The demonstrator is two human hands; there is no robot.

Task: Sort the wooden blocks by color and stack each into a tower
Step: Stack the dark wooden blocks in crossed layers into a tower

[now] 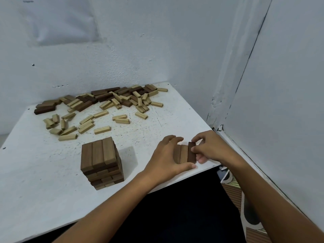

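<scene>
Wooden blocks, three of them brown, lie side by side point(184, 153) near the white table's point(35, 190) front edge, right of one finished brown tower point(101, 163). A person's left hand point(166, 158) cups the row with fingers curled; the right hand point(208, 148) pinches the darkest block point(191, 151). Beyond the tower, dozens of loose pale and dark blocks point(105, 106) lie scattered.

A white table point(43, 172), its top speckled with dark chips, stands pushed into a corner. Behind it rises a rough pale blue wall point(157, 50) with a sheet of paper point(57, 20) stuck on at upper left. A smoother wall point(289, 85) closes the right side, paint flaking at the corner. Patterned floor point(233, 186) shows below.
</scene>
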